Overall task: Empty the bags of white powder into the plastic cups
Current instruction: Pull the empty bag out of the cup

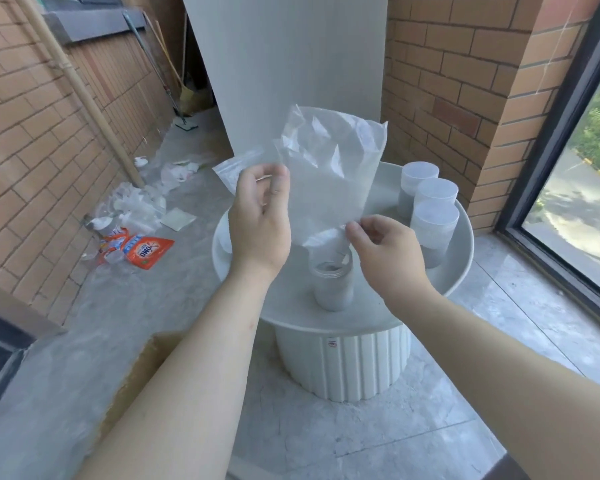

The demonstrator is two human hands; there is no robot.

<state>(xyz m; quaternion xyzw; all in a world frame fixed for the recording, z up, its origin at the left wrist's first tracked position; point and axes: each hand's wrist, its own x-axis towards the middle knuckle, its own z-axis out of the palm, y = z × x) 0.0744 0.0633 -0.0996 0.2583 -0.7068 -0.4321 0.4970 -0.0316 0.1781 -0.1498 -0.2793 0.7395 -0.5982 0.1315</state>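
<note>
Above a round white desk [291,306], the right grip [385,251] pinches the clear bag's [326,174] lower mouth just over the open plastic cup [331,289]. The left grip [260,220] pinches its raised edge. Keeping the mouth centred should avoid spills. Beyond stand three lidded cups [433,220], a grey board [284,64] and brick walls [447,81].

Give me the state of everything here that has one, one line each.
bag: held up, tilted, lower corner over the open cup, some powder inside
open cup: upright on the table, lid off, powder inside
lidded cups: three, upright, lids on, along the table's right edge
left hand: pinches the bag's side edge
right hand: pinches the bag's lower corner
orange pack: lying on the floor
</note>
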